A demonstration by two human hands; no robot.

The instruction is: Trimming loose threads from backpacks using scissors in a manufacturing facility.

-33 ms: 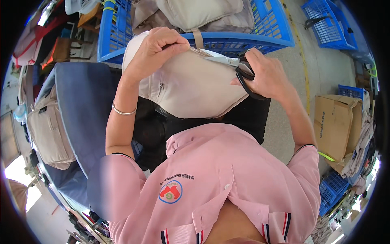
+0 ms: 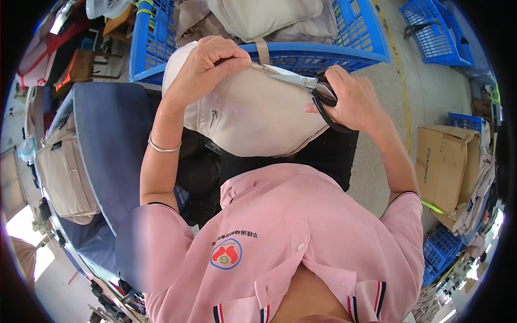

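A beige fabric bag [image 2: 258, 118] with a small zipper at its left side lies across my lap. My left hand [image 2: 210, 64] is closed in a pinch at its far edge; the exact bit between thumb and finger is hard to make out. Black-handled scissors [image 2: 307, 82] are gripped in my right hand [image 2: 355, 99], with fingers through the loops. Their silver blades point left along the bag's far edge, and the tips meet the spot beside my left fingertips. A tan strap [image 2: 262, 51] rises from that edge near the blades.
A large blue plastic crate [image 2: 355, 54] holding beige bags [image 2: 269, 19] stands just beyond my hands. A blue-draped surface [image 2: 110, 161] is on my left, with another beige bag [image 2: 67, 172] beside it. At right are a cardboard box [image 2: 444, 167] and more blue crates [image 2: 439, 37].
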